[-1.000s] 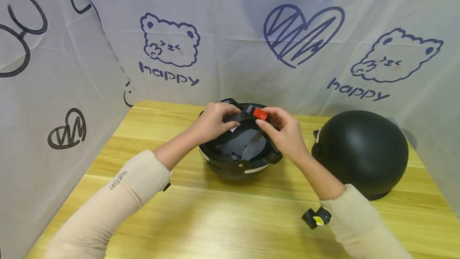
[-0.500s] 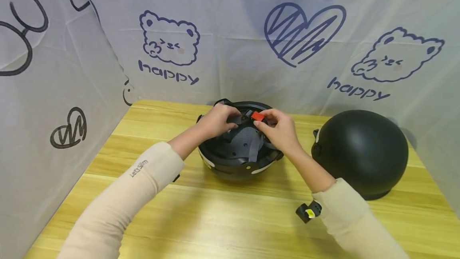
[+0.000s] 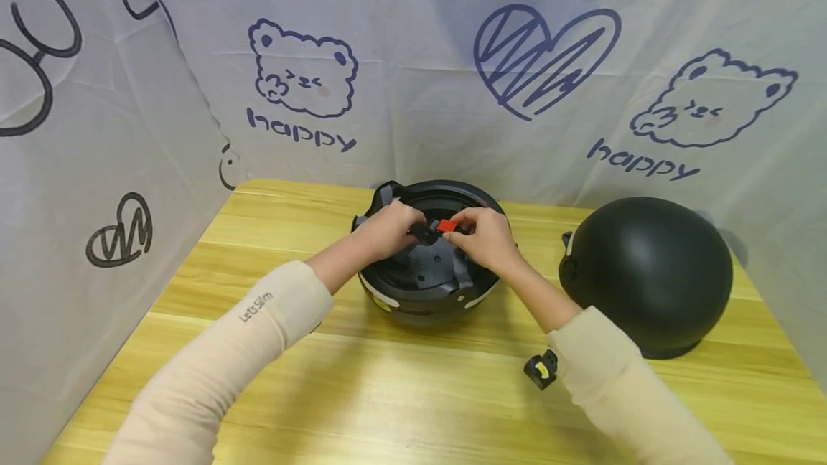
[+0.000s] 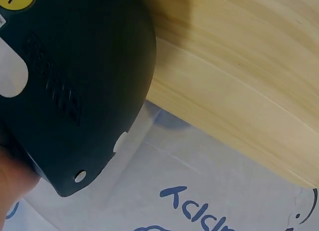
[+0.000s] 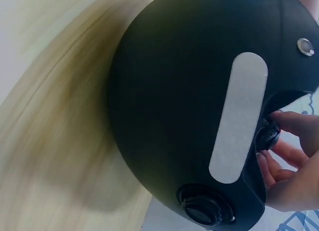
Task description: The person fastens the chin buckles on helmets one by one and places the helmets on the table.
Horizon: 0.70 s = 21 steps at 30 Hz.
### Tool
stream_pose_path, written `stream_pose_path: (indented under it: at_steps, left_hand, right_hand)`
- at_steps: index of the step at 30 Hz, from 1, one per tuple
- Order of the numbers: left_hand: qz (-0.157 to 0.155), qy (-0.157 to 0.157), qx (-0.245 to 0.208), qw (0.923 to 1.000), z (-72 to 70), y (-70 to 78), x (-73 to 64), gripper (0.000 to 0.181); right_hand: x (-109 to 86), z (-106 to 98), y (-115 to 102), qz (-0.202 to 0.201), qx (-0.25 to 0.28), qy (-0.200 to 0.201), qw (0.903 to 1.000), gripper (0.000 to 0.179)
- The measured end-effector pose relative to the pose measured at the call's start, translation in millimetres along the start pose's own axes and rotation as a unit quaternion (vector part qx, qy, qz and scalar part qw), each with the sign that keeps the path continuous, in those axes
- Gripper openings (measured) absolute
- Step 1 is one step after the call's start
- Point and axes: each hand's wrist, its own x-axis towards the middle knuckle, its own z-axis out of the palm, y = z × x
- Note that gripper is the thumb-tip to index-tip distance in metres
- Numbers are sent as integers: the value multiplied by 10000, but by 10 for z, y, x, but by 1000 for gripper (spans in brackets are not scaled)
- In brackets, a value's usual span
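Note:
A black helmet (image 3: 420,313) lies upside down on the table, its lining facing up. Over its opening, my right hand (image 3: 487,239) pinches the red part of the chin-strap buckle (image 3: 446,225) between thumb and fingers. Just left of it, my left hand (image 3: 390,228) holds the black side of the buckle; its fingertips are partly hidden. The two buckle parts sit close together; whether they are joined I cannot tell. In the right wrist view, the fingers (image 5: 294,124) grip a black strap piece at the helmet's rim. The left wrist view shows mostly shell, with only a hand's edge.
A second black helmet (image 3: 652,275) stands dome up to the right, near the right forearm. The wooden table (image 3: 388,393) ends at a white printed cloth (image 3: 413,113) hanging behind and to the left. A small black camera (image 3: 540,369) is on the right wrist.
Both hands have lowered the buckle toward the helmet's inside and shifted slightly left. The right forearm has moved inward. The helmet has turned slightly, and more of its lining shows.

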Motion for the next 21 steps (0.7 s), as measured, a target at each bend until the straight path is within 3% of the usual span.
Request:
stream_pose_path:
  at_steps: [5, 8, 10, 12, 15, 18, 21]
  left_hand:
    - [80, 288, -171, 9994, -34, 2, -14, 26]
    - [290, 713, -311, 9965, -61, -27, -36, 23]
    - [451, 1118, -367, 9920, -74, -48, -55, 20]
    - [504, 1527, -437, 9860, -91, -64, -72, 17]
    - [381, 2121, -510, 9752, -116, -107, -104, 17]
    - [-15, 2472, -656, 9667, -150, -180, -148, 22]
    - [-608, 2527, -936, 9611, -177, -278, -196, 32]
  right_hand:
    - [58, 31, -1, -109, -728, -723, 9947, 28]
    - [86, 41, 17, -216, -1050, -1173, 9873, 31]
    - [92, 42, 44, -336, -1077, -1241, 9858, 33]
    - [88, 33, 72, -536, -964, -1071, 9881, 32]
    - [55, -5, 104, -971, -606, -473, 9923, 28]
    - [12, -68, 123, -1250, -85, 303, 9917, 24]
    - [-26, -135, 164, -1006, 451, 977, 9891, 26]
